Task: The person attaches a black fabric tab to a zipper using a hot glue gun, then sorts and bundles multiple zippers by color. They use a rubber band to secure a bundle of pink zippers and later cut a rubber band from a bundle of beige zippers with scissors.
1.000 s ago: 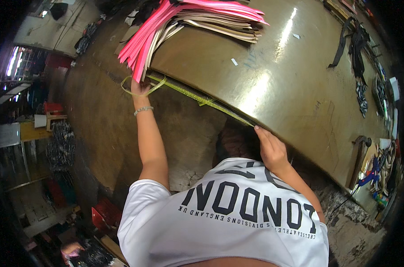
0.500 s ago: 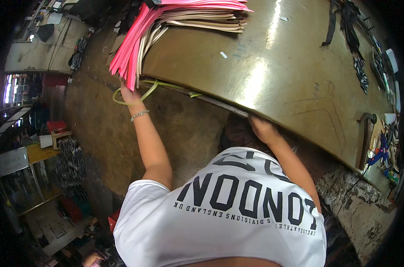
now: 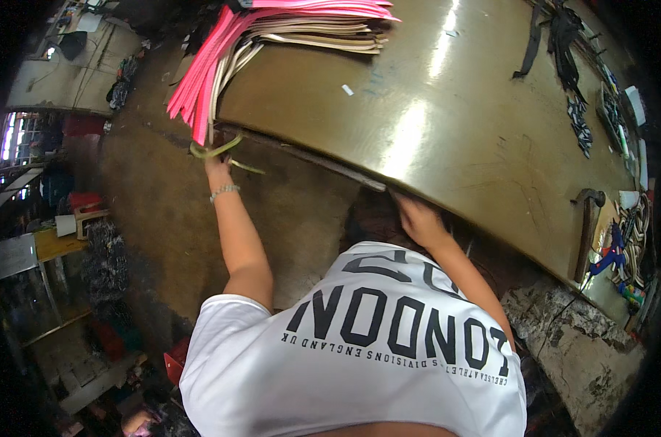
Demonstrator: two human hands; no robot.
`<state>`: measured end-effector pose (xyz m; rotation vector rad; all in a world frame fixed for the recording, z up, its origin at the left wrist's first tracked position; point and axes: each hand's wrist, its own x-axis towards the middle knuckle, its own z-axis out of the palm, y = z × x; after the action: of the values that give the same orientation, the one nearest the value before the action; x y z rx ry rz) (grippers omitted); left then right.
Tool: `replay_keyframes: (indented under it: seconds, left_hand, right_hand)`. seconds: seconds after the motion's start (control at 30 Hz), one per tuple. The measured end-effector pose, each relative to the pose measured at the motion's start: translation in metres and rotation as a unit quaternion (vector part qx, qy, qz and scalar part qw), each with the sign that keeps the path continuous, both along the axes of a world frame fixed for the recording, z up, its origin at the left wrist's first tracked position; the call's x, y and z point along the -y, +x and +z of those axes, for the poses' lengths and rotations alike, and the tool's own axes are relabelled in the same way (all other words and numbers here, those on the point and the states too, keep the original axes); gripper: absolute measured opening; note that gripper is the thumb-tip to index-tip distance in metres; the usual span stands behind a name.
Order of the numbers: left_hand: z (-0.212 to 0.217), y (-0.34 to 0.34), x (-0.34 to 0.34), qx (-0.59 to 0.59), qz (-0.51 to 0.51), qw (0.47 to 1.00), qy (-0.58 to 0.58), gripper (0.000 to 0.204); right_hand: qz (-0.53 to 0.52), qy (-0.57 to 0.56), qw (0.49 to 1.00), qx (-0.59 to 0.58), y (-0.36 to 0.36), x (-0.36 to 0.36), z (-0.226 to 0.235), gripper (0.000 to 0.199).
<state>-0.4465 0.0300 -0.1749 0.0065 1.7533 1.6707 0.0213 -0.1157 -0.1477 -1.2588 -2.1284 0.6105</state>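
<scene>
My left hand (image 3: 218, 169) is at the table's left corner, just below the hanging ends of a bundle of pink and cream straps (image 3: 199, 95). It is closed on a narrow yellow-green strip (image 3: 218, 151), which curls above the fingers while a loose tail sticks out to the right. Most of those fingertips are hidden. At the near edge of the metal-topped table (image 3: 330, 95), my right hand (image 3: 420, 221) reaches in with its fingertips out of sight beneath the rim, so its grip does not show.
Dark straps (image 3: 563, 44) lie at the table's far right. A curved brown handle-like piece (image 3: 585, 233) and blue-handled cutters (image 3: 613, 251) rest at the right edge. A stool-like red and wooden item (image 3: 89, 211) stands on the floor to the left.
The yellow-green strip, which stretched along the table's edge, has come away and now curls loosely about my left hand. My right hand has drawn slightly back from the edge.
</scene>
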Motion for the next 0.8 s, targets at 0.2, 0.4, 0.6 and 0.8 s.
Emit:
replay_keyframes:
  seconds: [0.2, 0.4, 0.6, 0.8]
  left_hand:
    - [-0.034, 0.094, 0.004, 0.028, -0.024, 0.998, 0.054, 0.042]
    - [-0.035, 0.131, -0.021, 0.165, -0.068, 0.939, 0.294, 0.051]
    - [-0.034, 0.120, -0.024, 0.046, -0.072, 0.986, 0.141, 0.048]
    - [-0.128, 0.115, 0.163, -0.333, -0.229, 0.913, -0.046, 0.037]
  right_hand:
    - [-0.011, 0.060, 0.998, -0.034, -0.012, 0.001, 0.012, 0.035]
    - [-0.024, 0.047, 0.998, 0.028, -0.008, -0.006, 0.017, 0.027]
    - [-0.027, -0.115, 0.990, 0.082, -0.010, -0.007, 0.068, 0.036]
    - [0.127, -0.196, 0.967, 0.104, 0.026, 0.004, 0.138, 0.053]
